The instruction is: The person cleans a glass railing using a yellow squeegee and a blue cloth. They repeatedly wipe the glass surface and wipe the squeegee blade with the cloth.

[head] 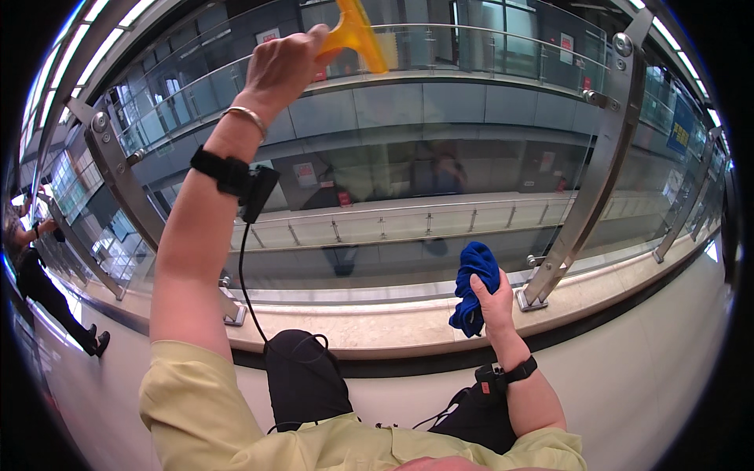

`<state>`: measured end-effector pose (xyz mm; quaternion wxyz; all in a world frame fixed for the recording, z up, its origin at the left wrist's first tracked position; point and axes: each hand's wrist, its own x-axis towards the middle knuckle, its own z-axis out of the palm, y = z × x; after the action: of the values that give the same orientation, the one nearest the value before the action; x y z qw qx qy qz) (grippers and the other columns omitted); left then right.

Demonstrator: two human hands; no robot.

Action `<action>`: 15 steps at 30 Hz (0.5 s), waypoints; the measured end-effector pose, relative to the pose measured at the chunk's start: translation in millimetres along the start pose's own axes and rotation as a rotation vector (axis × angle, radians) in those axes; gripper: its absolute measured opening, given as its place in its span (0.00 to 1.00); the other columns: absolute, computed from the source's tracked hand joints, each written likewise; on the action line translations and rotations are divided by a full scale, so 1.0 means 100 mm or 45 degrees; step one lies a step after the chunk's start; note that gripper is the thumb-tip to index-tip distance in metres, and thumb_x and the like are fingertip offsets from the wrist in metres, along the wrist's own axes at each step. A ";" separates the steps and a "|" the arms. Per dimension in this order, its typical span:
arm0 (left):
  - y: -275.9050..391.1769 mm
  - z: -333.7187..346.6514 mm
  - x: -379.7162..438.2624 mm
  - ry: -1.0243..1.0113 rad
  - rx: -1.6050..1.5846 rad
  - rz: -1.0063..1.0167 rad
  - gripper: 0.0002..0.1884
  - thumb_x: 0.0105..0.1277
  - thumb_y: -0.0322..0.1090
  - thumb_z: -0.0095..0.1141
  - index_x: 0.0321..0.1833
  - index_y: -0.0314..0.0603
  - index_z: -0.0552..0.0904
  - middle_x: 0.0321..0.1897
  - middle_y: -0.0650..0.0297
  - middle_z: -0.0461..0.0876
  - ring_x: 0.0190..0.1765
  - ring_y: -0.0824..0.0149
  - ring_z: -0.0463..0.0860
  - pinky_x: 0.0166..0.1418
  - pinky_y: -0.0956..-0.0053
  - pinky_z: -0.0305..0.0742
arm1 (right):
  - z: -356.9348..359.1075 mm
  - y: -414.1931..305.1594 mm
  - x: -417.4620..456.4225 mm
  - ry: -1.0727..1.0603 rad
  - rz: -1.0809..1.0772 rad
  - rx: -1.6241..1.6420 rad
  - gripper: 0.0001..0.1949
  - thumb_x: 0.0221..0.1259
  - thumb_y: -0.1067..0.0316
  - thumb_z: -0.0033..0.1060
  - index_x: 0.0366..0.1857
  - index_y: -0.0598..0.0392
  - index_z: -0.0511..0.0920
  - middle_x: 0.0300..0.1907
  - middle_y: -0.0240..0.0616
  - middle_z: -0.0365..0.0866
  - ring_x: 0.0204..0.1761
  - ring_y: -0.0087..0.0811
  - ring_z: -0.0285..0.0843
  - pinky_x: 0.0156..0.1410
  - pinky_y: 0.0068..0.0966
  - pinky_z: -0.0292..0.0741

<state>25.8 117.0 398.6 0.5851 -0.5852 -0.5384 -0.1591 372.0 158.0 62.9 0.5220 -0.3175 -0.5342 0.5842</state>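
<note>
My left hand (287, 66) is raised high and grips the handle of a yellow squeegee (356, 36). The squeegee's head is up near the top of a glass balustrade panel (377, 176), and its upper end is cut off by the picture's rim. Whether its blade touches the glass I cannot tell. Lower down on the right, my right hand (498, 301) holds a bunched blue cloth (475, 287) in front of the panel, above the stone ledge (389, 324). The thumb lies across the cloth.
Steel posts stand at the panel's left (121, 171) and right (607, 159), bolted to the ledge. Cables hang from devices strapped to both my forearms. At far left, another person (50, 288) stands by the railing. Beyond the glass are balconies with railings (471, 221).
</note>
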 end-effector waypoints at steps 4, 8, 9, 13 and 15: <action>-0.50 -0.11 -0.34 0.013 0.091 -0.069 0.16 0.70 0.49 0.55 0.49 0.46 0.75 0.25 0.59 0.84 0.30 0.56 0.87 0.32 0.69 0.83 | 0.04 0.09 0.02 -0.021 -0.003 -0.050 0.26 0.60 0.63 0.71 0.59 0.62 0.70 0.48 0.38 0.81 0.45 0.25 0.80 0.51 0.23 0.79; -0.97 -0.17 -0.69 -0.028 0.179 -0.228 0.15 0.71 0.50 0.55 0.47 0.46 0.73 0.25 0.58 0.84 0.30 0.55 0.86 0.32 0.67 0.83 | 0.06 0.17 0.04 -0.075 0.071 -0.007 0.27 0.60 0.65 0.70 0.61 0.61 0.69 0.49 0.39 0.80 0.46 0.28 0.81 0.52 0.25 0.80; -1.13 -0.20 -0.79 -0.034 0.197 -0.264 0.15 0.71 0.50 0.54 0.46 0.46 0.73 0.25 0.57 0.84 0.30 0.54 0.86 0.32 0.66 0.83 | 0.05 0.24 0.07 -0.067 0.065 -0.047 0.27 0.60 0.64 0.70 0.61 0.60 0.69 0.49 0.39 0.80 0.47 0.28 0.81 0.53 0.25 0.79; -1.67 -0.32 -1.18 -0.039 0.221 -0.480 0.16 0.73 0.52 0.50 0.43 0.46 0.70 0.24 0.55 0.84 0.31 0.50 0.86 0.32 0.61 0.81 | 0.10 0.28 0.07 -0.043 0.075 -0.111 0.28 0.60 0.60 0.71 0.60 0.60 0.70 0.48 0.38 0.80 0.46 0.28 0.81 0.52 0.25 0.79; -1.89 -0.36 -1.38 -0.076 0.220 -0.636 0.17 0.75 0.53 0.45 0.47 0.46 0.70 0.27 0.53 0.85 0.35 0.46 0.85 0.34 0.55 0.80 | 0.11 0.31 0.09 -0.073 0.105 -0.077 0.26 0.60 0.59 0.71 0.58 0.59 0.72 0.46 0.37 0.81 0.45 0.27 0.80 0.52 0.25 0.78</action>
<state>-163.5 -25.4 392.6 0.5593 -0.3865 -0.6947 -0.2348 350.9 166.5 37.7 0.4721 -0.3380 -0.5527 0.5978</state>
